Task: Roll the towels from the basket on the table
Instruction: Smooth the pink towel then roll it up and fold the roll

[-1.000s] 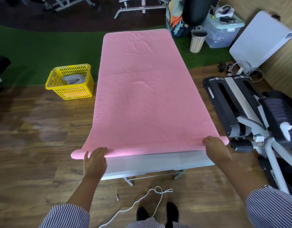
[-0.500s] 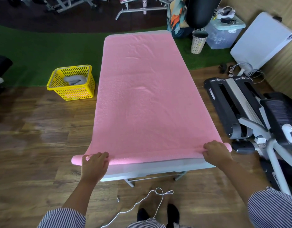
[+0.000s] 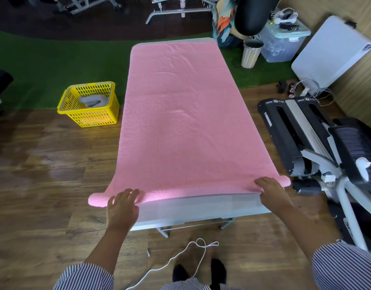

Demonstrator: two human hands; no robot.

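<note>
The large pink terry towel (image 3: 180, 122) lies flat along the white folding desk (image 3: 201, 208) with only its near edge turned into a thin roll, under the left hand (image 3: 122, 203) and right hand (image 3: 271, 190), fingers flat and released, so nearly all rolling remains, and a grey towel (image 3: 92, 100) waits in the yellow plastic basket (image 3: 90, 116).

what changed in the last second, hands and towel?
The left hand went from curled over the rolled near edge of the pink towel to flat with straight fingers on it. The roll has crept slightly further up the table. The right hand still presses the roll's other end. The yellow basket is unmoved.
</note>
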